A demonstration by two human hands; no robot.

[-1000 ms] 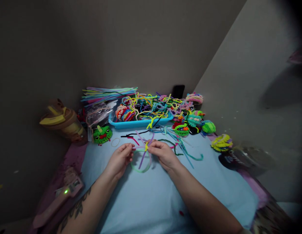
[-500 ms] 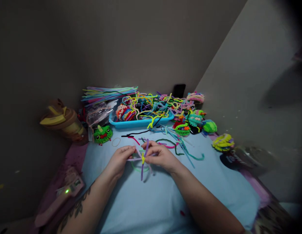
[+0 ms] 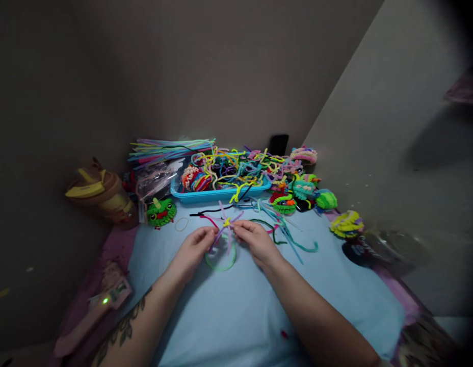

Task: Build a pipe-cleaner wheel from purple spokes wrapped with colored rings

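Both hands meet over a light blue cloth point(image 3: 236, 316). My left hand point(image 3: 193, 251) and my right hand point(image 3: 255, 240) each pinch a small bundle of purple and pink pipe cleaners point(image 3: 224, 228), tied at its middle with a yellow twist. The strands fan out like spokes between my fingertips. Just below the bundle, a green pipe cleaner ring point(image 3: 220, 261) lies on the cloth.
A blue tray point(image 3: 219, 193) heaped with tangled pipe cleaners stands behind. Straight pipe cleaners point(image 3: 169, 147) lie at back left. A green fuzzy figure point(image 3: 160, 212), several coiled figures point(image 3: 304, 192) and a yellow one point(image 3: 347, 224) sit around. A brown bottle point(image 3: 100, 192) stands left.
The bundle has been turned and lifted slightly away from me; its spokes now point up and outward. Both hands stayed on it and shifted a little forward.
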